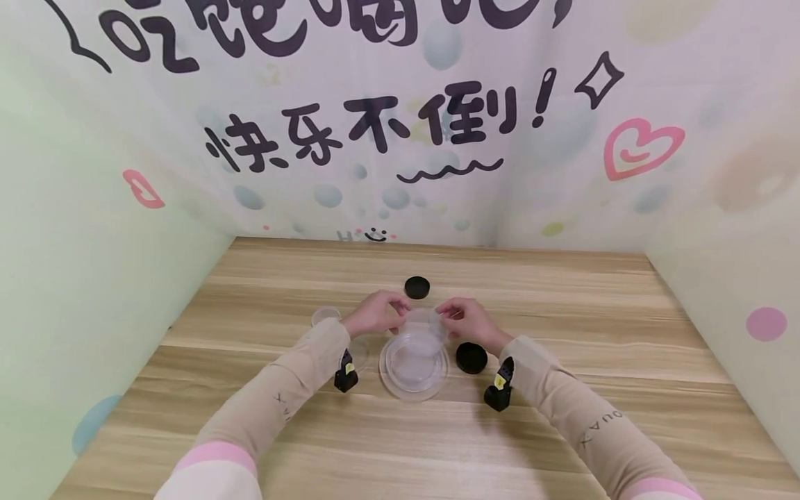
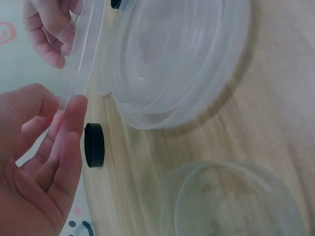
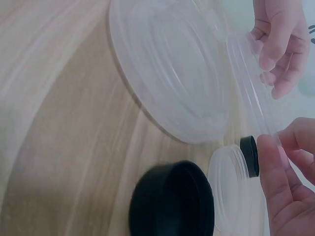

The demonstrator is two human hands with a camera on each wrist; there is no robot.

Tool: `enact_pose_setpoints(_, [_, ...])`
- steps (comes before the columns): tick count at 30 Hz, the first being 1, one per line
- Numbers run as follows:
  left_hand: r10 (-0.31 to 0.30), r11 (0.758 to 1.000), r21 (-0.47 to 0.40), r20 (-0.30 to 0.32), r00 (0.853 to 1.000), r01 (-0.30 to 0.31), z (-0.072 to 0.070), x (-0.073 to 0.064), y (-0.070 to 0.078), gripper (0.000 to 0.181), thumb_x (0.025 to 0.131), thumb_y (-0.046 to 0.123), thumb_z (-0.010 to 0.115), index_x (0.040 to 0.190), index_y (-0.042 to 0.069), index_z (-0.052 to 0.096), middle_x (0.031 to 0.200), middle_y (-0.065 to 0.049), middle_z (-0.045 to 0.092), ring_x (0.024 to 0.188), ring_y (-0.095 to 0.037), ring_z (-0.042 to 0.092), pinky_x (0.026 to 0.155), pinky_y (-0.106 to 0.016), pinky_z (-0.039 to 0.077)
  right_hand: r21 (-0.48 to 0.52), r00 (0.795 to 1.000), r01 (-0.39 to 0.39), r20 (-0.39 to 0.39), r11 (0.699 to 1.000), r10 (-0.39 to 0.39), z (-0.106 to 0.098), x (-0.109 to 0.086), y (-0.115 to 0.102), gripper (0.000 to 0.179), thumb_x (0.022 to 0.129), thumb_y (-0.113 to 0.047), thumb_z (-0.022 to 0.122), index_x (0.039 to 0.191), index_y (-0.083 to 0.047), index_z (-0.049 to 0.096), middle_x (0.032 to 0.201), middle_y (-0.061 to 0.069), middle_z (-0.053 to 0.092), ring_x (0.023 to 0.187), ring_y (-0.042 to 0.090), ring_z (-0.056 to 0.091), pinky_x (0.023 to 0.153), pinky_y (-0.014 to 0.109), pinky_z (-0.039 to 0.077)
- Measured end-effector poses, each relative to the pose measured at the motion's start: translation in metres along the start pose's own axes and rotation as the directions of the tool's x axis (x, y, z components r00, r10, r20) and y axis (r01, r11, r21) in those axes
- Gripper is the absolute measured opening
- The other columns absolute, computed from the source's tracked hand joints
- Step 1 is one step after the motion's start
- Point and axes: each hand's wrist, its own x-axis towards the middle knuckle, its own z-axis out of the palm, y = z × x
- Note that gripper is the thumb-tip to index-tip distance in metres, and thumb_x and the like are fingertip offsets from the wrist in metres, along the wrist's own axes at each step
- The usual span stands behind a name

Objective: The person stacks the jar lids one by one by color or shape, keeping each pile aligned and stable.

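Between both hands hangs a clear plastic lid, tilted up on edge. My left hand pinches one side of its rim between thumb and fingertips, and my right hand pinches the opposite side. In the left wrist view the held lid appears nearly edge-on. Just below and nearer to me, larger clear round lids lie stacked on the table. They stand apart from the fingers; their number cannot be made out.
Beyond the hands lies a black round cap; another black cap sits by the right wrist. Clear round pieces, one farther and one nearer, lie by the left wrist. The right wrist view shows another clear round lid.
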Motion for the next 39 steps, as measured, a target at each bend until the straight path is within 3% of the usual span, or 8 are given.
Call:
enact_pose_setpoints(4, [0.014, 0.999, -0.049, 0.019, 1.000, -0.013, 0.000, -0.006, -0.003, 0.027, 0.077, -0.004, 0.058, 0.104, -0.001, 0.061, 0.082, -0.007, 0.058, 0.059, -0.019, 0.060, 0.055, -0.030, 0.052, 0.000, 1.000, -0.016, 0.017, 1.000, 0.016, 0.005, -0.001, -0.001, 0.022, 0.080, 0.005, 0.054, 0.102, 0.008, 0.058, 0.085, 0.013, 0.055, 0.070, 0.017, 0.053, 0.056, 0.032, 0.053])
enact_pose_setpoints(8, [0.043, 0.998, -0.046, 0.033, 0.999, -0.041, 0.000, -0.012, -0.007, 0.025, 0.078, -0.004, 0.058, 0.103, -0.001, 0.061, 0.084, -0.009, 0.058, 0.059, -0.020, 0.060, 0.058, -0.033, 0.053, -0.015, 0.999, 0.010, 0.033, 1.000, -0.009, 0.010, -0.004, -0.002, 0.021, 0.079, 0.006, 0.055, 0.099, 0.007, 0.059, 0.084, 0.012, 0.055, 0.069, 0.017, 0.052, 0.056, 0.032, 0.052])
enact_pose_setpoints(15, [0.004, 0.998, -0.060, 0.085, 0.996, 0.001, 0.000, -0.019, -0.013, 0.027, 0.077, -0.006, 0.059, 0.103, 0.001, 0.060, 0.088, -0.008, 0.058, 0.062, -0.018, 0.060, 0.058, -0.028, 0.053, -0.038, 0.995, 0.077, 0.074, 0.996, -0.074, 0.016, -0.006, 0.001, 0.019, 0.077, 0.009, 0.057, 0.096, 0.009, 0.060, 0.082, 0.012, 0.054, 0.069, 0.015, 0.052, 0.054, 0.029, 0.052])
enact_pose_setpoints(19, [0.009, 0.996, -0.087, 0.098, 0.995, -0.001, 0.001, -0.023, -0.015, 0.027, 0.077, -0.008, 0.058, 0.103, -0.001, 0.059, 0.087, -0.009, 0.057, 0.063, -0.017, 0.059, 0.059, -0.028, 0.053, -0.023, 0.993, 0.066, 0.101, 0.998, -0.063, 0.018, -0.007, 0.002, 0.021, 0.076, 0.009, 0.057, 0.097, 0.010, 0.059, 0.080, 0.012, 0.055, 0.066, 0.014, 0.053, 0.055, 0.028, 0.052])
enact_pose_setpoints(31, [0.010, 0.999, -0.044, 0.091, 0.996, -0.006, 0.007, -0.027, -0.021, 0.026, 0.078, -0.006, 0.060, 0.103, 0.000, 0.060, 0.085, -0.007, 0.057, 0.063, -0.013, 0.058, 0.058, -0.025, 0.052, -0.016, 0.986, 0.088, 0.145, 0.996, -0.085, 0.020, -0.012, 0.001, 0.022, 0.077, 0.009, 0.056, 0.099, 0.012, 0.058, 0.079, 0.012, 0.056, 0.063, 0.012, 0.052, 0.055, 0.026, 0.051])
enact_pose_setpoints(39, [0.050, 0.999, -0.024, 0.081, 0.995, -0.048, 0.008, -0.028, -0.024, 0.026, 0.077, -0.005, 0.061, 0.102, 0.000, 0.061, 0.085, -0.007, 0.058, 0.067, -0.014, 0.058, 0.058, -0.023, 0.051, -0.016, 0.981, 0.115, 0.161, 0.993, -0.111, 0.020, -0.009, 0.007, 0.022, 0.077, 0.008, 0.057, 0.099, 0.013, 0.057, 0.080, 0.014, 0.058, 0.064, 0.011, 0.052, 0.054, 0.023, 0.050])
